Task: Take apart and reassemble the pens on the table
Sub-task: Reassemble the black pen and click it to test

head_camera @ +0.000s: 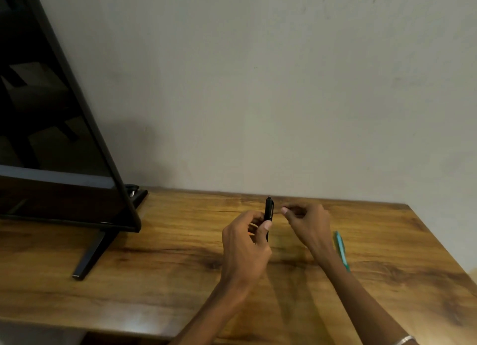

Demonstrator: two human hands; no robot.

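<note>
To your left the black television [51, 128] leans over the wooden table [180, 280], and its stand foot [89, 254] juts toward you — that side is blocked. Between the foot and your left hand [245, 251] lies open tabletop. On the right, a green pen [341, 250] lies just beside your right forearm; beyond it the surface runs free to the edge.

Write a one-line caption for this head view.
Left hand holds a black pen upright; right hand beside it; green pen on the table.
</note>
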